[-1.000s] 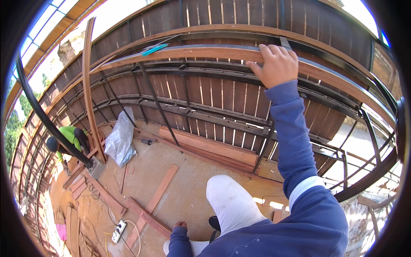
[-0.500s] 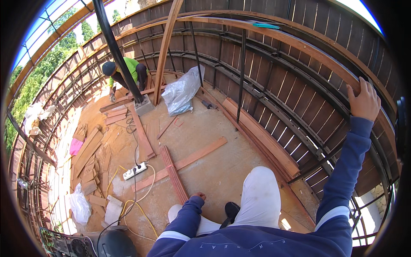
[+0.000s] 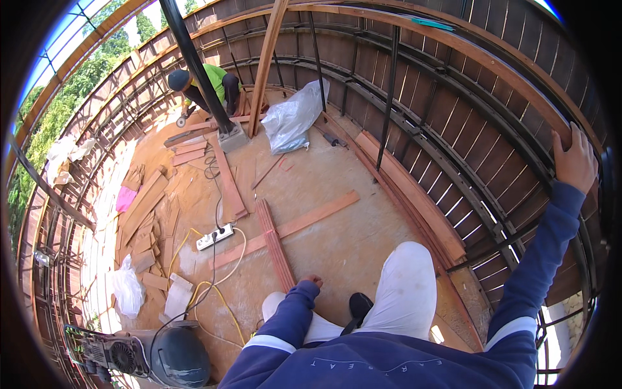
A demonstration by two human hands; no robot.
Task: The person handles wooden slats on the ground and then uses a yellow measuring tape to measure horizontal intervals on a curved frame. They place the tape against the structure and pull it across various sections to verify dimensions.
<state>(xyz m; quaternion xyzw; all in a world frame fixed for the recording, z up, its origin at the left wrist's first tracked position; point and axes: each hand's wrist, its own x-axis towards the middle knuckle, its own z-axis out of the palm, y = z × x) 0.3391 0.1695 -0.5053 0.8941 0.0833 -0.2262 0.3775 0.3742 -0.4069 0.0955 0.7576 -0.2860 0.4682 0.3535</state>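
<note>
My right hand (image 3: 576, 162) is at the far right, on the curved wooden rail (image 3: 518, 87) that tops the wall. Its thumb lies on one side of the rail and its fingers on the other. My left hand (image 3: 313, 281) is low in the middle by my left knee, its fingers curled. Whether anything is inside them is hidden. Just beyond that hand lies a bundle of thin reddish wooden strips (image 3: 275, 243), resting across a single flat board (image 3: 330, 209) on the floor.
A white power strip (image 3: 214, 237) with cables lies left of the bundle. An air compressor (image 3: 175, 356) stands at lower left. Long boards (image 3: 414, 194) run along the right wall. Farther off are a black post (image 3: 201, 71), a plastic sheet (image 3: 295, 123) and a crouching person (image 3: 217, 87) holding a power tool.
My view has shifted, so the floor things sit farther right and more of the compressor shows. My right hand stays on the rail and my left by the knee. The other person's tool has moved.
</note>
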